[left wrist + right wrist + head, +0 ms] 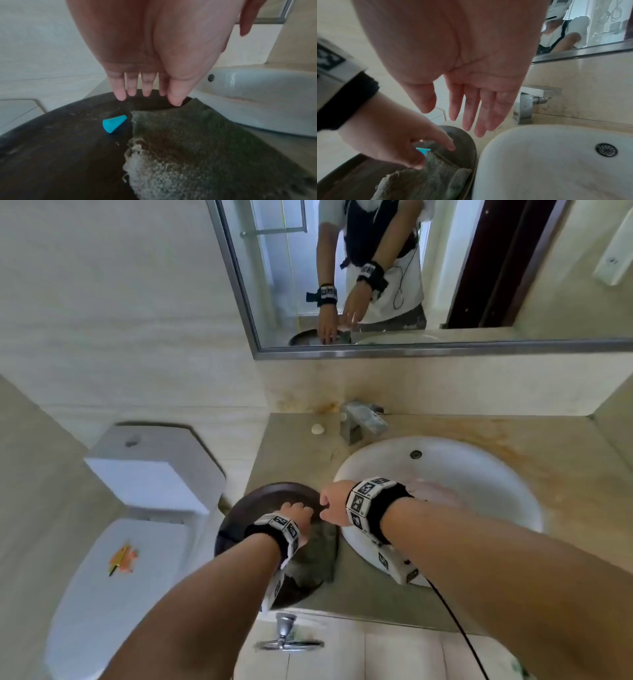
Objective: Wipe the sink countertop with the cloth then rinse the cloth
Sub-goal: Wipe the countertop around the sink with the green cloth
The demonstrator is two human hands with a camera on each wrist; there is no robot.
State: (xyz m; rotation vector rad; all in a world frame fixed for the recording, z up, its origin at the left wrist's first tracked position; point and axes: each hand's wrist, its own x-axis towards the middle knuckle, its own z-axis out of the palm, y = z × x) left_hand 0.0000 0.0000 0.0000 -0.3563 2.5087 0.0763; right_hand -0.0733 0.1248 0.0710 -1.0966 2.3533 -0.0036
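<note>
A grey-green cloth (320,553) (188,148) (428,180) lies crumpled in a dark round tray (274,494) (51,155) on the beige countertop (565,474), left of the white sink (462,474) (539,162). My left hand (298,508) (147,97) hovers over the tray's far part with straight fingers and holds nothing. In the right wrist view its thumb and forefinger reach down close to the cloth. My right hand (329,505) (453,121) hangs empty with spread fingers between tray and sink. A small blue cone (114,123) (423,150) lies in the tray beside the cloth.
A metal faucet (363,422) (529,102) stands behind the sink, with a small white piece (317,429) on the counter next to it. A toilet (120,542) is to the left. A mirror (411,268) hangs on the wall. A towel ring (287,642) is below the counter's front edge.
</note>
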